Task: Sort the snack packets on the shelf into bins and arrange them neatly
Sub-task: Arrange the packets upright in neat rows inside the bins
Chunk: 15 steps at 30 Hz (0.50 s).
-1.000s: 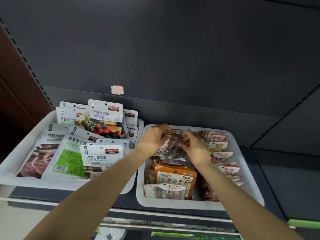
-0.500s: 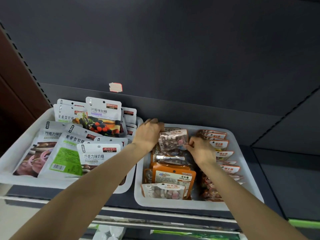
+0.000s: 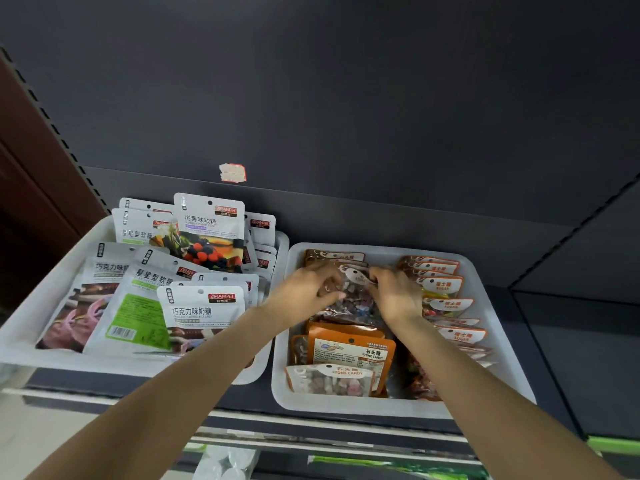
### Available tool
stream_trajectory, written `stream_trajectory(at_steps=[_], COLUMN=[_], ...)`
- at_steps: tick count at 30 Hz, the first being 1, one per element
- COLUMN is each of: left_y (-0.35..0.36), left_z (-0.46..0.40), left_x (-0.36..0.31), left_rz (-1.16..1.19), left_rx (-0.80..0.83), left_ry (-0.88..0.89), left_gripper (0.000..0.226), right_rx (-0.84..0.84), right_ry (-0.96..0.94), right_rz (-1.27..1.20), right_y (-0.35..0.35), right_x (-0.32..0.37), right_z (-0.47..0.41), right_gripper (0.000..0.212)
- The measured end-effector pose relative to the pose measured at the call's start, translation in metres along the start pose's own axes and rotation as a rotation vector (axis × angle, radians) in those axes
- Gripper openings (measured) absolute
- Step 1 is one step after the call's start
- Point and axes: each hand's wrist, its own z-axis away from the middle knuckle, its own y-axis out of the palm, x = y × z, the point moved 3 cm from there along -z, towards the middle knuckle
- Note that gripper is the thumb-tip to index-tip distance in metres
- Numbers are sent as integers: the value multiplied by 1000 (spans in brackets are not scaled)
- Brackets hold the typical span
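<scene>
Right now a clear stone-candy packet (image 3: 353, 297), full of dark and pinkish sweets, sits propped in the back half of the right bin (image 3: 498, 344), toward twelve o'clock from the bin's centre, held between both hands. At its nine o'clock side the left hand (image 3: 304, 292) has its fingers curled round the packet's edge, thumb toward the front; at its three o'clock side the right hand (image 3: 394, 294) pinches the top corner near the white label, fingers bent and closed on the film. Just behind the packet, at twelve o'clock, another brown-topped packet (image 3: 334, 257) stands against the bin's back wall. In front, at six o'clock, an orange stone-candy packet (image 3: 353, 351) leans, and at the bin's front edge a clear packet with a white label (image 3: 329, 379) lies nearly flat. Along the bin's three o'clock side runs a row of orange-labelled sugar packets (image 3: 446, 292), overlapping one another from back to front. Beside this bin, at nine o'clock and touching or nearly touching it, the left bin (image 3: 20, 327) holds grey-white pouches: a berry gummy pouch (image 3: 209, 233) upright at the back, a green star gummy pouch (image 3: 142, 306) and a chocolate milk candy pouch (image 3: 204, 313) lying loosely in front. Both bins rest on a dark shelf (image 3: 571, 358), and a torn price sticker (image 3: 232, 173) clings to the shelf edge above them.
</scene>
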Motion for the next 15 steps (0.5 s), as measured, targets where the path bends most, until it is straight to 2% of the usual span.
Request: stream_trajectory(at_steps=[3, 5, 9, 12, 15], left_y=[12, 15, 19, 17, 8], left_z=[5, 4, 2, 0, -2], left_x=[4, 2, -3, 2, 1], left_rz=[92, 100, 236, 219, 112], left_rx=[248, 328, 464, 429, 216], left_ry=[-111, -135, -112, -62, -56], left_gripper=[26, 33, 43, 25, 20], right_rx=[-22, -47, -76, -37, 12], right_ry=[113, 158, 38, -24, -73], right_rz=[-76, -170, -314, -388, -469], right_y=[-2, -6, -11, -13, -14], right_x=[-4, -9, -18, -27, -31], right_z=[2, 5, 16, 22, 28], right_gripper=[43, 52, 35, 27, 26])
